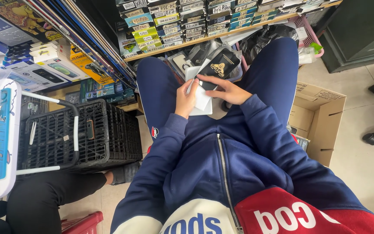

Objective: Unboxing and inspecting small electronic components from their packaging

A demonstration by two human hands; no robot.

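Holding a white packet [202, 100] above my lap, my left hand [186, 100] grips its left edge. My right hand [227, 89] pinches a black sleeve [220, 66] lying on top of that packet. Left of the packet stands a black crate [104, 130].

Black packet [220, 65], held at centre top: glossy plastic film w/ a gold print, sheen seen on its face. White sheet [202, 100] under it: matt, looks like card or paper. Navy jacket [221, 160] & trousers: soft matt cloth, metal-look zip down the front. Black crate [109, 130], left: moulded plastic lattice, dull finish. Box [321, 117], right: plain brown corrugated cardboard, rough. Floor tiles [364, 160], lower right: smooth, slight gloss.
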